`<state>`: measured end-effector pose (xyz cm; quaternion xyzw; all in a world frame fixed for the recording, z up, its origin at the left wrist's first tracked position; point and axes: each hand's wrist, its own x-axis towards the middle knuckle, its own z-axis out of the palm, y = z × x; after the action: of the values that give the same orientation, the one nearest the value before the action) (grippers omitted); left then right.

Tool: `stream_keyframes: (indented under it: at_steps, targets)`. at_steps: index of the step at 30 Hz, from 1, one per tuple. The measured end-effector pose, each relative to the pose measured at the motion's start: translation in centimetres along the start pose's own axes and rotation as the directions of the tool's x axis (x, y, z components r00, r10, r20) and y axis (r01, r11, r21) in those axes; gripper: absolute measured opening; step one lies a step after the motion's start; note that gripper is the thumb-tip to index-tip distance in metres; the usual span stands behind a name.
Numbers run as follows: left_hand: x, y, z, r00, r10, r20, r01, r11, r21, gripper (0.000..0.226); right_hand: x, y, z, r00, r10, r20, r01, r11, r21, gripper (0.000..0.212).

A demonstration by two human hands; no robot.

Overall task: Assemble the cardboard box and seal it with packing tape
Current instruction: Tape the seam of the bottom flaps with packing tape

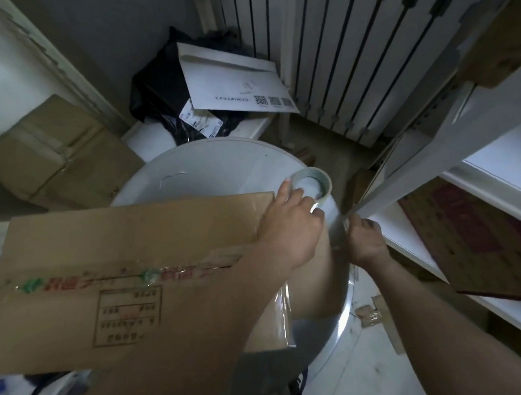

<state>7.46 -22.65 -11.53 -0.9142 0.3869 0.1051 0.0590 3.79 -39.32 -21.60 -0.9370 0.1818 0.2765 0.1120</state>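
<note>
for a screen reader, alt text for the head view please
A left hand holds a tape roll at the corner of a cardboard box on a round white table, while the right hand grips the clear strip pulled from it.

1. Cardboard box (131, 251): brown; red and green printed characters, dark ruled grid.
2. Tape roll (314, 171): clear, glossy.
3. Table (219, 165): white.
4. Envelope (228, 79): white; black QR codes.
5. Bag (156, 85): black.

Round white table (219, 165), cardboard box (125, 251) lying across it
</note>
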Motion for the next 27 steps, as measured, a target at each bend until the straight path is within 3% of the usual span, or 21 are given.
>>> stream_keyframes:
  at_steps: [4,7,11,18,22,24,27]
  targets:
    - [2.9,0.3,0.2,0.975,-0.013,0.223,-0.028,0.984,0.177,0.049,1.1,1.0,0.0,0.999,-0.045,0.027,0.048,0.992,-0.118,0.048]
    - [4.9,1.0,0.7,0.939,-0.066,0.338,0.008,0.985,0.171,0.05,1.5,1.5,0.3,0.999,-0.036,-0.004,0.035,0.992,-0.124,0.046]
    - [6.3,2.0,1.2,0.877,-0.101,0.469,0.056,0.992,0.109,0.058,1.6,1.5,0.0,0.999,0.006,-0.035,-0.006,1.0,0.0,0.029]
    - [5.6,3.0,1.7,0.879,-0.086,0.469,0.104,0.995,-0.013,0.062,0.8,0.0,-1.3,0.999,0.05,-0.019,-0.048,0.992,0.116,0.028]
    - [4.4,3.4,1.5,0.905,-0.094,0.414,0.145,0.985,-0.094,0.06,-0.5,-2.4,-3.2,0.989,-0.063,-0.133,0.092,0.971,0.221,0.022]
    - [3.6,2.9,0.8,0.933,-0.148,0.329,0.24,0.935,-0.261,0.059,-1.2,-3.4,-4.7,0.971,-0.108,-0.213,0.168,0.943,0.288,0.019]
    - [1.8,1.6,-1.3,0.955,-0.24,0.174,0.297,0.743,-0.6,0.06,-3.0,-4.2,-7.1,0.959,-0.021,-0.283,0.186,0.8,0.57,0.013]
